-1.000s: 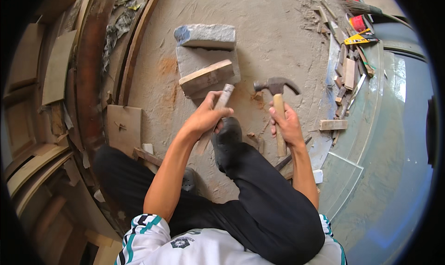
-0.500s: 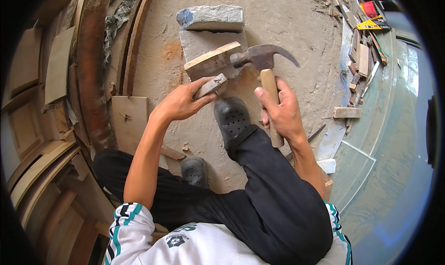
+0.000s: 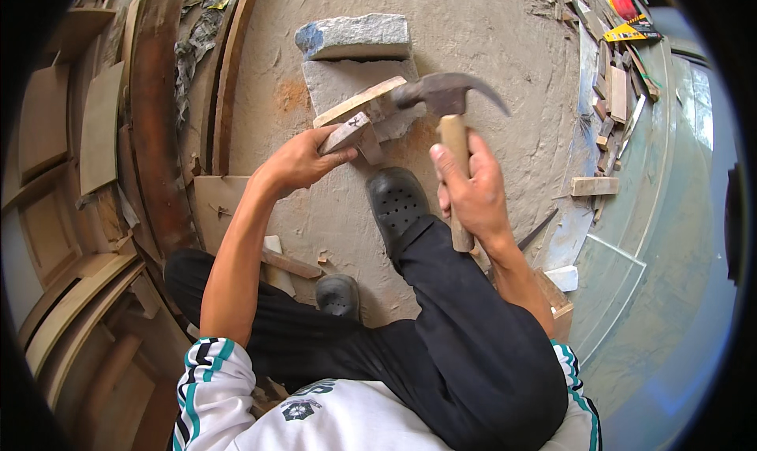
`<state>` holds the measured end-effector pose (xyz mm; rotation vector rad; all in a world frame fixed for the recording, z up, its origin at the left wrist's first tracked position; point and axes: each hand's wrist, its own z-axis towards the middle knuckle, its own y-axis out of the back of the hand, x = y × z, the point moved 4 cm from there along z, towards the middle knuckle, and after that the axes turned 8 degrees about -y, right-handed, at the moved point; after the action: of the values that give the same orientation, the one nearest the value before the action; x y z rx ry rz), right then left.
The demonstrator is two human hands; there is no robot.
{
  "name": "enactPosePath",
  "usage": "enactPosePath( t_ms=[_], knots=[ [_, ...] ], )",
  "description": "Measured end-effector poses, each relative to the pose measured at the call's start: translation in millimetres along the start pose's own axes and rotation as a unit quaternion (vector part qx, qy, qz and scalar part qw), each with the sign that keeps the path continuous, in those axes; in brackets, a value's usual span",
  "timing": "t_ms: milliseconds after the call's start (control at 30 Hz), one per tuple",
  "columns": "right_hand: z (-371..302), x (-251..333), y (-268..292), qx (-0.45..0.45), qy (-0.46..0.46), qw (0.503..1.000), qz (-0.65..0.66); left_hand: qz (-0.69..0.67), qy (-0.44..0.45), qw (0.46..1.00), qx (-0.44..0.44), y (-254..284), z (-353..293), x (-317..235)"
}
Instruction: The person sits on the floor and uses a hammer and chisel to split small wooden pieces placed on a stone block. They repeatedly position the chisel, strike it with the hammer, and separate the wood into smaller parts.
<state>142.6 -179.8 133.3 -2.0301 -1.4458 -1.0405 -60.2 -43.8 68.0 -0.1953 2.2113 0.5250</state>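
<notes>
My right hand (image 3: 475,189) is wrapped round the wooden handle of a claw hammer (image 3: 446,96). The hammer's striking face is by the right end of a wooden board (image 3: 360,102); I cannot tell whether they touch. That board lies tilted on a flat stone slab (image 3: 341,74). My left hand (image 3: 302,164) grips a short wooden block (image 3: 344,134) just in front of the board. A small piece of wood (image 3: 370,146) sticks out beside the block, and how the two meet is hard to make out.
A rough stone block (image 3: 359,37) with a blue patch rests at the slab's far end. My dark clogs (image 3: 398,206) stand on the sandy floor. Long planks (image 3: 158,112) and panels crowd the left. Wood scraps (image 3: 617,96) and glass sheets (image 3: 631,214) lie at the right.
My left hand has shifted slightly left and down, turning the wooden block. The small piece of wood beside it now shows. The hammer has moved a little, still in my right hand.
</notes>
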Motion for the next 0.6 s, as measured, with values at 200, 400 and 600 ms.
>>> enactPosePath(
  t_ms=[200, 400, 600],
  knots=[
    [4, -1, -8, -0.02, 0.04, 0.998, -0.044, 0.033, -0.054, 0.998, 0.031, 1, 15, -17],
    [8, 16, 6, -0.018, 0.022, 0.999, 0.029, 0.012, 0.038, 0.998, 0.05, 8, 12, -6],
    [9, -10, -16, 0.027, 0.007, 0.997, -0.071, 0.014, 0.08, 0.994, 0.075, 10, 18, -20]
  ],
)
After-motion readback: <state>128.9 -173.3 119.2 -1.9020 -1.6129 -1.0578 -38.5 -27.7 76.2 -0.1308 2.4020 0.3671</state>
